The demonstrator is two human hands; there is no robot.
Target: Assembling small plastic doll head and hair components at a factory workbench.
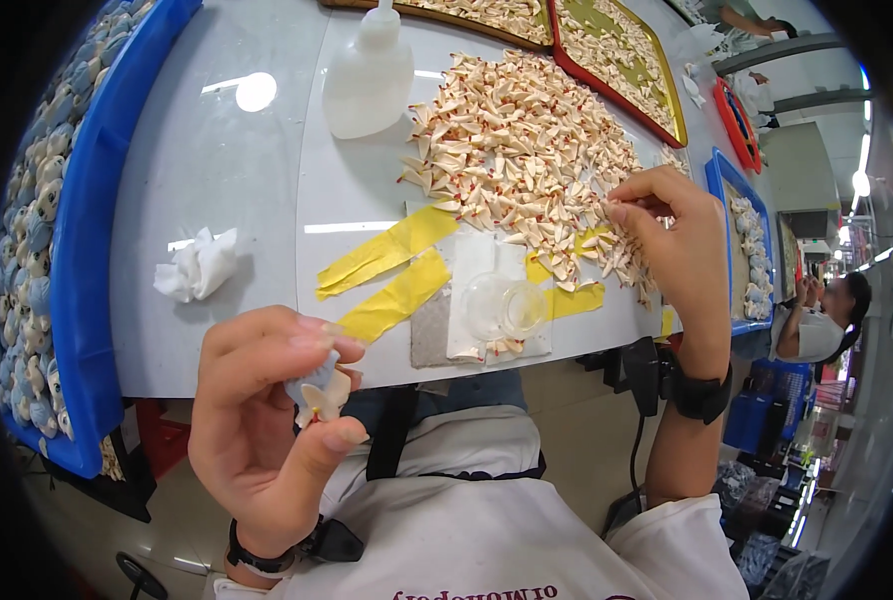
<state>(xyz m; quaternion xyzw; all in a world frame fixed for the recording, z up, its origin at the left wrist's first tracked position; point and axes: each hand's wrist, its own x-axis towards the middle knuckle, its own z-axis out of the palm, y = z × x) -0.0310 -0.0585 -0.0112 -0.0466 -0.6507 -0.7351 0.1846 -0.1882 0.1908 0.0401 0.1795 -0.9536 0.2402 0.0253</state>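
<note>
My left hand [257, 420] is raised before my body, thumb and fingers closed round a small blue-and-white figurine [322, 390] with a touch of yellow and red. At the right side of a pile of small cream pointed pieces with red tips [517, 140], my right hand [672, 225] pinches thumb and forefinger together. What sits between those fingertips is too small to make out. Near the table's front edge, between the hands, two small clear round dishes [507, 305] stand on a white pad [462, 340].
Yellow tape strips [392, 250] cross the table [227, 120]. Crumpled tissue [199, 265] and a translucent bottle [369, 80] stand left of the pile. A blue bin [92, 270] of blue-and-white figurines is far left. Trays [622, 60] lie behind; a blue tray [742, 250] is right. Another person [817, 325] sits beyond.
</note>
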